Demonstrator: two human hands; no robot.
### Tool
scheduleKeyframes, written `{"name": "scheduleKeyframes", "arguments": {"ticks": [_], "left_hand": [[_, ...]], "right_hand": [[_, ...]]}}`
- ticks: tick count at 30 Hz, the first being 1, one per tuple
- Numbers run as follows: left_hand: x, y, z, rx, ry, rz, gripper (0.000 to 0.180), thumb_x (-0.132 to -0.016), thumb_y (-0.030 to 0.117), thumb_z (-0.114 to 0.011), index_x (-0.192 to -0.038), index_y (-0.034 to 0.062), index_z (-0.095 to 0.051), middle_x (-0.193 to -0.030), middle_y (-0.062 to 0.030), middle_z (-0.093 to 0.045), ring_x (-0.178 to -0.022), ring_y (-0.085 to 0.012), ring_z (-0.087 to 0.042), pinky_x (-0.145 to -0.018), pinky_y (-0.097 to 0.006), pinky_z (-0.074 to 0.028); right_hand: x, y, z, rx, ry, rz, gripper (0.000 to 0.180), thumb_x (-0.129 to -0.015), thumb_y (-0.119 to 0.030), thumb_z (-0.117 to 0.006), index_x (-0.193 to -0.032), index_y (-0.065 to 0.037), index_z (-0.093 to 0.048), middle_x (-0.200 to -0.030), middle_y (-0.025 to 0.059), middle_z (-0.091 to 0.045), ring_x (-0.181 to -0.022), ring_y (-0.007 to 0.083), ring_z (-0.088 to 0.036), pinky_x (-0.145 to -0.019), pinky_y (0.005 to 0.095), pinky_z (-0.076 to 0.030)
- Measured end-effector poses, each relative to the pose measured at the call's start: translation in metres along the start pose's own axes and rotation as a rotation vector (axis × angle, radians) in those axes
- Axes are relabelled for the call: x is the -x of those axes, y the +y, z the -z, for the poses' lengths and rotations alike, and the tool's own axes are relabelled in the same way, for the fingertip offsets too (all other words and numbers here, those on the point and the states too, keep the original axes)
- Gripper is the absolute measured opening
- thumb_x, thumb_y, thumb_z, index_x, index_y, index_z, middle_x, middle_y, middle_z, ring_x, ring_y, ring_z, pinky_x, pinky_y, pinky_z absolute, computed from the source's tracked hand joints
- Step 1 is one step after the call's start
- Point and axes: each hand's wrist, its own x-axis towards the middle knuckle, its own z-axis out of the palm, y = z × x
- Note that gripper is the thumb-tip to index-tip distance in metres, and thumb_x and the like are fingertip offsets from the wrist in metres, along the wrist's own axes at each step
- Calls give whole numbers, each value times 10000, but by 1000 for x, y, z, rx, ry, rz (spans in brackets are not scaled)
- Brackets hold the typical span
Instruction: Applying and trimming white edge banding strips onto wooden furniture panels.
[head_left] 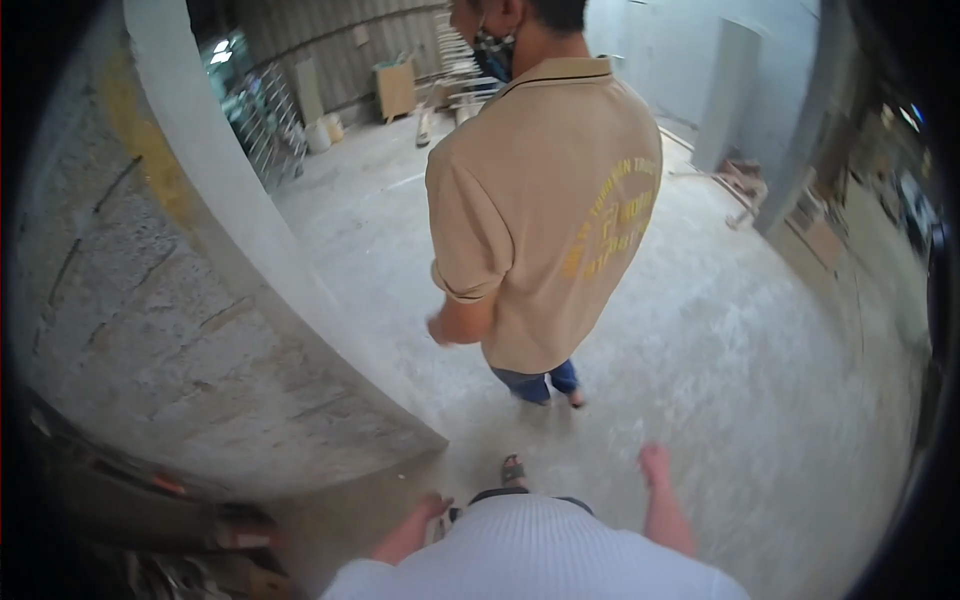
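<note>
My left hand (432,505) hangs low beside my waist, its fingers loosely apart, and nothing shows in it. My right hand (653,462) swings out ahead over the pale floor (700,380). Its fingers look curled in, with no object visible in them. Neither hand touches anything. Directly before me a person (550,210) in a tan shirt with yellow lettering and blue jeans stands turned away, wearing a face mask. One of my feet, in a dark sandal (513,470), shows ahead of my white shirt (540,550).
A rough concrete wall (200,350) ends in a smooth edge close on my left. Farther off are a wooden cabinet (396,90), a metal rack (270,125) and stacked slats (470,80). Timber pieces (740,185) and a cardboard box (815,235) lie at the right.
</note>
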Motion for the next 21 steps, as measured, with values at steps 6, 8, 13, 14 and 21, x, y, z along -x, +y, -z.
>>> {"name": "scheduleKeyframes", "arguments": {"ticks": [6,8,13,14,21], "left_hand": [[-100,148,195,483,67,-259,678,-921,506,-632,-1375,9,-556,-1262,-200,-669,-1114,-322,-669,-944,-405,-522],[-119,181,240,551,55,-216,676,-925,494,-636,-1382,4,-549,-1273,-202,-664,-1137,-317,-659,-971,-404,-512],[-227,155,253,511,186,180,637,-902,492,-647,-1330,22,-606,-1294,-213,-653,-1164,-296,-650,-985,-404,-507],[-242,146,258,407,226,271,622,-894,497,-649,-1295,22,-636,-1273,-221,-662,-1166,-290,-650,-982,-404,-508],[-290,137,332,850,308,459,534,-882,527,-647,-933,6,-752,-856,-181,-730,-796,-277,-704,-731,-436,-540]], "right_hand": [[26,-45,-107,341,-518,-14,302,-890,-333,-654,-1020,-82,-756,-813,102,-727,-737,247,-668,-680,412,-543],[-25,-72,-127,418,-572,97,319,-890,-323,-635,-1034,-62,-750,-852,135,-728,-790,272,-681,-719,427,-547],[-238,-131,-142,675,-771,441,364,-890,-296,-587,-1068,-14,-733,-950,219,-730,-922,335,-711,-816,465,-557],[-310,-109,-159,764,-781,507,373,-891,-290,-578,-1075,-4,-729,-970,235,-731,-948,348,-717,-835,473,-559],[-714,-482,-267,528,-341,480,364,-908,-265,-616,-1094,38,-692,-1095,262,-702,-1039,413,-672,-899,476,-527]]}}
